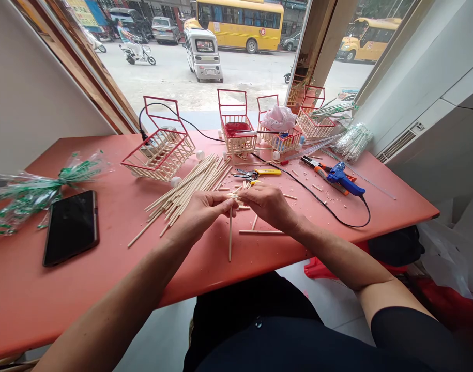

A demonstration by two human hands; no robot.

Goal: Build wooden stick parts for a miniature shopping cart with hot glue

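Observation:
Both of my hands meet low over the middle of the table. My left hand is closed, thumb and fingers pinching a thin wooden stick that points down toward the table's front edge. Right beside it, my right hand is also closed in a pinch, its fingertips almost touching the left ones; what they grip is hidden. Short cut stick pieces lie under and between the hands. Behind them are wire strippers with yellow handles. A loose pile of long wooden sticks spreads behind my left hand.
Small stick-built carts with red rims stand at the back, including one at left and one in the middle. A blue glue gun with a black cord lies right, by orange-handled pliers. A phone and plastic wrapping lie left.

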